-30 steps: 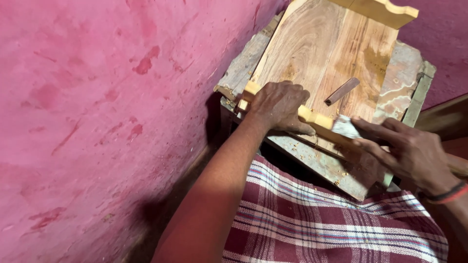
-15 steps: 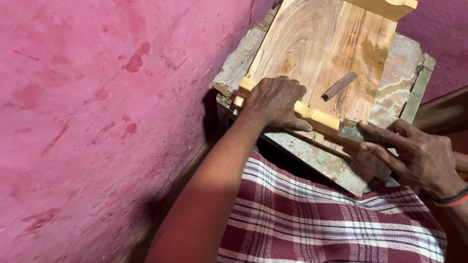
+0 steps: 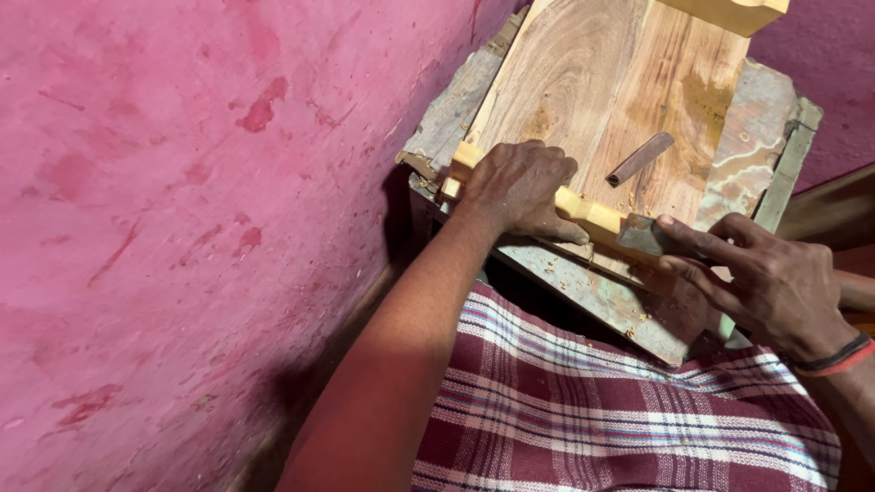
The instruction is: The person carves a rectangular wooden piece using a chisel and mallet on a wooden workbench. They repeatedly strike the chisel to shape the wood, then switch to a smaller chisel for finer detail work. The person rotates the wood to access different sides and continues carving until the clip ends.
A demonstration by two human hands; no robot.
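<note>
The left hand lies just above the middle of the frame, fingers curled and pressed down over a pale yellow shaped wooden strip, pinning it against the near edge of the worktop. To its right, the right hand pinches a small flat grey scraper between thumb and extended fingers, its edge touching the strip where the strip emerges from under the left hand. A dark band sits on the right wrist.

Judging from this grip, the step is scraping or smoothing the strip's surface. To do it well, the left hand should bear down firmly so the strip cannot roll, and the scraper should stay at a steady tilt, working with even pressure along the grain and away from the holding fingers.

Beyond the hands, a broad brown grained board lies on the worktop, with a short dark tube-like piece resting on it. Fine shavings dot the worktop's worn near edge. A checked maroon cloth covers the lap below, and a pink wall fills the left of the frame.
</note>
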